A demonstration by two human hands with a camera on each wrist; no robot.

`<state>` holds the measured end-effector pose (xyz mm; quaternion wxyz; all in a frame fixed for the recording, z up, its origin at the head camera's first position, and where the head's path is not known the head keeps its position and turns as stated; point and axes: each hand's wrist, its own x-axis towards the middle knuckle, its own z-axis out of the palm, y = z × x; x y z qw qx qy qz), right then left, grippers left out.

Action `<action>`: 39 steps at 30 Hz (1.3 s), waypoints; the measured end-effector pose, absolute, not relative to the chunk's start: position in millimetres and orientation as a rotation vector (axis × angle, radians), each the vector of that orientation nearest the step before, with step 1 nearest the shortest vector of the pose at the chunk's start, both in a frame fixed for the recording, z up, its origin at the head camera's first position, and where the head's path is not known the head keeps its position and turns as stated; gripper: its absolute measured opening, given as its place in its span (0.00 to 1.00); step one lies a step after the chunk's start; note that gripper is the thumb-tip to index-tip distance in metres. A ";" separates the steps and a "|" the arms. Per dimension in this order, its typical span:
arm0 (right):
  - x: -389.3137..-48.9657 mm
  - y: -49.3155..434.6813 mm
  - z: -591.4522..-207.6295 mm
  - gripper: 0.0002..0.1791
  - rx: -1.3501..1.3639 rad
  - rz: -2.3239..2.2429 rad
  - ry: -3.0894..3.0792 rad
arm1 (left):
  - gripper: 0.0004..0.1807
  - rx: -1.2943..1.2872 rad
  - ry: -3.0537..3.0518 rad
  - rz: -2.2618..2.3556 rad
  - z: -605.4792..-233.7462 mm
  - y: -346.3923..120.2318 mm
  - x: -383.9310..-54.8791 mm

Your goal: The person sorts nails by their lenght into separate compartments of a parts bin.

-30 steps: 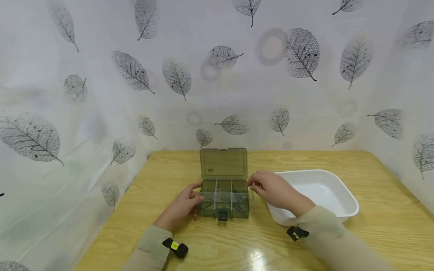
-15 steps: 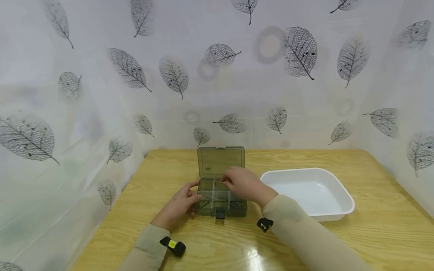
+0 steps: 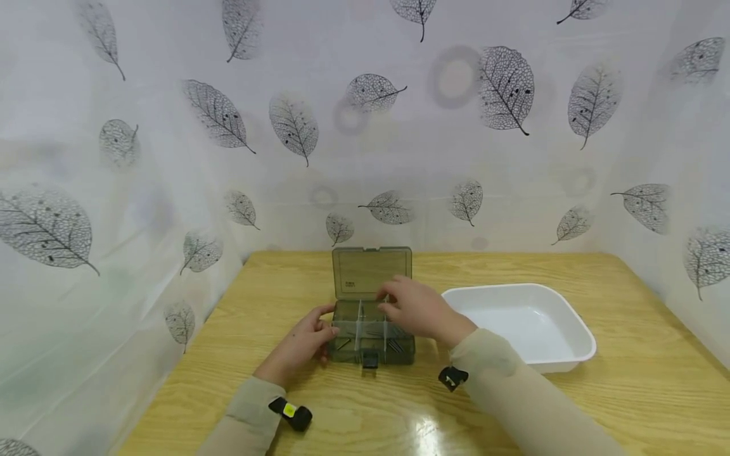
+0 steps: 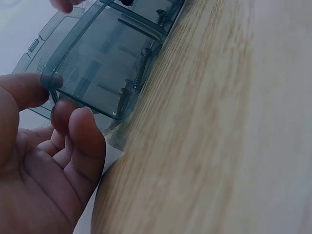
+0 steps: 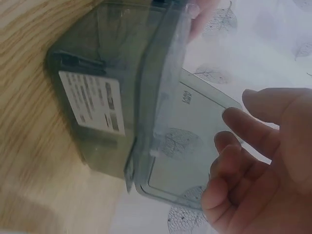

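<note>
A translucent grey-green compartment box stands on the table with its lid raised at the back. Dividers part it into several compartments, and screws show through its wall in the left wrist view. My left hand grips the box's left wall, one digit over the rim and others outside. My right hand hovers over the back right part of the box, in front of the lid. Its bent thumb and fingers stand apart in the right wrist view, with nothing between them. That hand hides some compartments in the head view.
To the right of the box is a white tray, partly behind the right forearm. A printed label is stuck on the box's side. A leaf-patterned curtain closes off the table's back and sides.
My right hand has moved left from beside the tray to over the box. Its fingertips have parted, and the small thin thing in them no longer shows. My left hand keeps its grip.
</note>
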<state>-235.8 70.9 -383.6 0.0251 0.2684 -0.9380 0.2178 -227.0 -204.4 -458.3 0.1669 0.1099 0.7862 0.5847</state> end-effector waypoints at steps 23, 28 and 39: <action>-208.4 182.6 -379.9 0.13 0.684 0.676 -2.860 | 0.35 0.270 2.565 1.416 -439.0 -200.2 -229.7; -216.2 177.3 -376.2 0.23 0.659 0.791 -2.888 | 0.37 0.296 2.584 1.464 -422.2 -207.1 -240.1; -250.1 134.2 -364.9 0.46 0.541 1.332 -2.935 | 0.42 0.300 2.355 1.671 -383.6 -191.8 -272.7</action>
